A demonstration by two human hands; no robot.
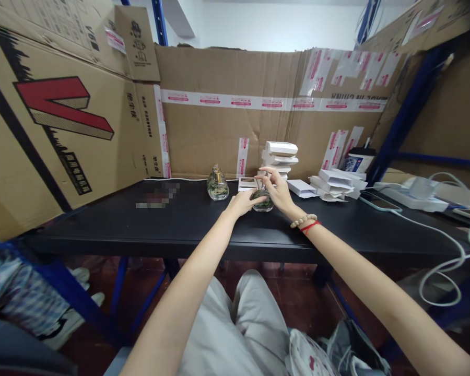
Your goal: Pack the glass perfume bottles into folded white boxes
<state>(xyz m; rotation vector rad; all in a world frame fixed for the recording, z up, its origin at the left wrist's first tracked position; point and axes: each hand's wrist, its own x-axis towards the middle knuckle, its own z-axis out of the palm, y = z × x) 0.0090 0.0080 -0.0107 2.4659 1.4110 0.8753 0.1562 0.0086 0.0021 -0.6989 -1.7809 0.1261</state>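
Observation:
On the black table stands a squat clear-glass perfume bottle (262,204), between my hands. My left hand (241,203) is closed around its left side, with the thumb reaching across the front. My right hand (277,189) is bent over the bottle's top, its fingers pinched near the neck. Whatever those fingertips hold is too small to make out, and the neck is mostly hidden. Left of my hands, a few similar perfume bottles (218,189) with gold-coloured necks stand one behind another.
Stacked white boxes (281,149) rise behind my right hand. More white boxes (332,184) lie to the right, beside a lidded cup (359,160). Further right are a phone (379,202), a power strip (415,196) and loose white cables. Cardboard panels (211,130) enclose the black table (172,222).

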